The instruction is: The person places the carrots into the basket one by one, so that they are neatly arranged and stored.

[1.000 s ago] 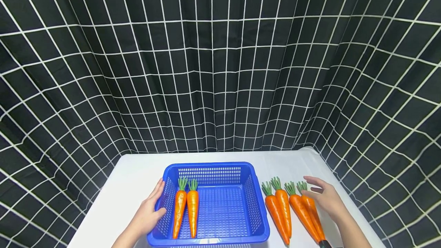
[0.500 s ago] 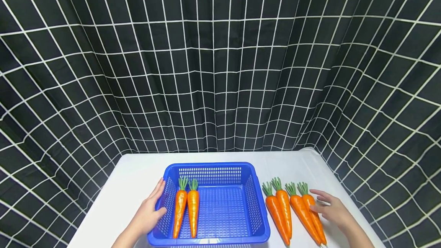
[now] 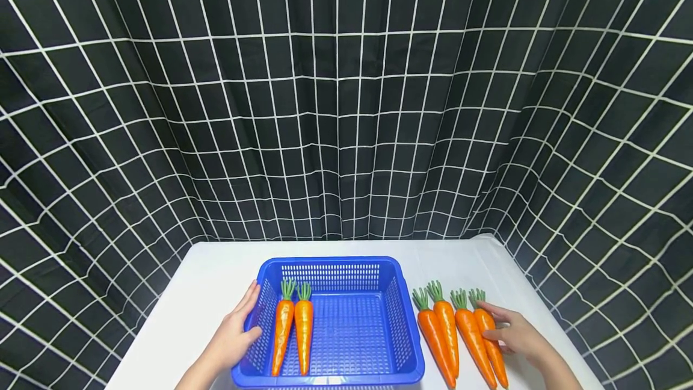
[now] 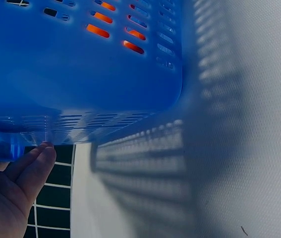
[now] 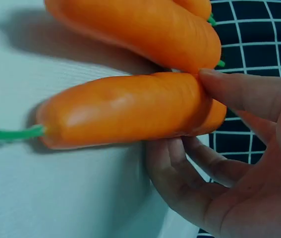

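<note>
My right hand [image 3: 514, 333] pinches the rightmost carrot [image 3: 494, 351] of a row lying beside the basket. In the right wrist view, the thumb lies on one side of that carrot [image 5: 115, 111] and the fingers curl against the other; it appears to lie on the table. A neighbouring carrot [image 3: 472, 336] lies close alongside it. My left hand [image 3: 233, 333] rests with fairly straight fingers against the left side of a blue plastic basket [image 3: 330, 380]. The left wrist view shows its fingertips touching the basket's outer side. Inside the basket, two carrots [image 3: 304, 330] lie side by side at the left.
Two more carrots [image 3: 445, 327] lie between the basket and the held one. White cloth covers the table [image 3: 433, 248]. A black curtain with a white grid [image 3: 346, 107] hangs behind and along both sides.
My right hand has come down beside the rightmost carrot and taken it between thumb and fingers. That carrot has shifted slightly. The left hand and the basket stay put.
</note>
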`<act>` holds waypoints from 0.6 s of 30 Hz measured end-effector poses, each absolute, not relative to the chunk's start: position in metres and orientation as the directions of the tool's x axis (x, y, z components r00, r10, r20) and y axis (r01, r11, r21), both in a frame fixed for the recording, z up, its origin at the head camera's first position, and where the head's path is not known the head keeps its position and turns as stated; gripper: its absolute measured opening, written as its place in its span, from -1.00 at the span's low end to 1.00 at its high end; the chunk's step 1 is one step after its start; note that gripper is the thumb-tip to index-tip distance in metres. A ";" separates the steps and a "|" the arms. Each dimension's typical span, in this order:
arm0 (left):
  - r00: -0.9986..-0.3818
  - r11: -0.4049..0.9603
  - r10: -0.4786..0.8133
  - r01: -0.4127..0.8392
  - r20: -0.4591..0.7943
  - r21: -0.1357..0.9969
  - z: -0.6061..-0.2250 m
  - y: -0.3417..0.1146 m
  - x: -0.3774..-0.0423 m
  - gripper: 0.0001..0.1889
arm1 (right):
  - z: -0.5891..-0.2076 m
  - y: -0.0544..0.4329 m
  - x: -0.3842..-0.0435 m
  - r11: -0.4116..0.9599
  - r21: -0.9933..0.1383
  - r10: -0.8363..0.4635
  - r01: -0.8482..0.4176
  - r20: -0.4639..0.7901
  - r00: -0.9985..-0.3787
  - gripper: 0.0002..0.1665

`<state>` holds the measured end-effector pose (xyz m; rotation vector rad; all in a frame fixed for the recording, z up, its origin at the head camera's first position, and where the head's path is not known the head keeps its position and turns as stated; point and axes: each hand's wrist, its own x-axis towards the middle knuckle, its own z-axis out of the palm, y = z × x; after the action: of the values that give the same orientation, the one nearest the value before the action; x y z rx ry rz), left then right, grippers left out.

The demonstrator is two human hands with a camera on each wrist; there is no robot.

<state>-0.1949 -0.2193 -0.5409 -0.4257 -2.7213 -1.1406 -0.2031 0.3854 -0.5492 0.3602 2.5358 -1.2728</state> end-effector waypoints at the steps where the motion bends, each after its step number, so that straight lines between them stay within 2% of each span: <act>1: -0.948 0.667 0.198 0.316 0.249 0.674 -0.540 -0.219 -0.195 -0.10 | -0.549 0.385 -0.204 0.591 -0.733 0.092 0.337 -0.354 -0.931 -0.15; 6: -0.948 0.666 0.195 0.317 0.253 0.675 -0.537 -0.218 -0.194 -0.10 | -0.549 0.386 -0.206 0.612 -0.725 0.090 0.316 -0.333 -0.939 -0.20; 10: -0.941 0.670 0.194 0.333 0.277 0.663 -0.536 -0.219 -0.194 -0.10 | -0.544 0.386 -0.208 0.588 -0.753 0.084 0.296 -0.307 -0.948 -0.16; 18: -0.951 0.665 0.192 0.309 0.244 0.680 -0.540 -0.219 -0.194 -0.10 | -0.524 0.388 -0.214 0.575 -0.782 0.071 0.240 -0.245 -0.967 -0.09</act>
<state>-0.1944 -0.2187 -0.5401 -0.4124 -2.7262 -1.1563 -0.2137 0.3876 -0.5241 0.2609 2.6187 -1.3420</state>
